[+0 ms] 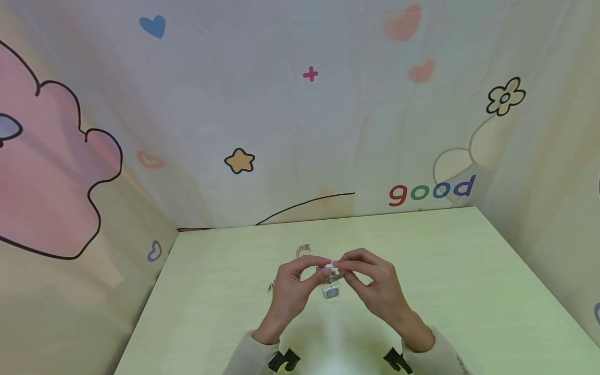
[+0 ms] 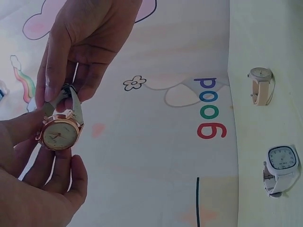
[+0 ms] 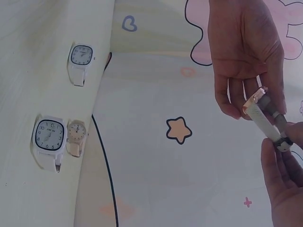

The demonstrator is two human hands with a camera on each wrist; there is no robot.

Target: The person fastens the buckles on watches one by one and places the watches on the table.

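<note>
Both hands hold one wristwatch (image 2: 60, 135) with a rose-gold case, a pale dial and a whitish strap, raised above the table. My left hand (image 1: 292, 284) grips it by the case, thumb and fingers on its sides. At the strap's far end, my right hand (image 1: 375, 284) pinches the strap by the dark buckle (image 3: 284, 144). The strap forms a loop between the two hands. In the head view the fingers cover most of this watch.
On the pale green table (image 1: 211, 323) lie a white square watch (image 1: 330, 291) below the hands, a small round watch with a beige strap (image 2: 260, 74) farther back, and another white square watch (image 3: 81, 56) to the left. A printed curtain (image 1: 281, 104) stands behind the table.
</note>
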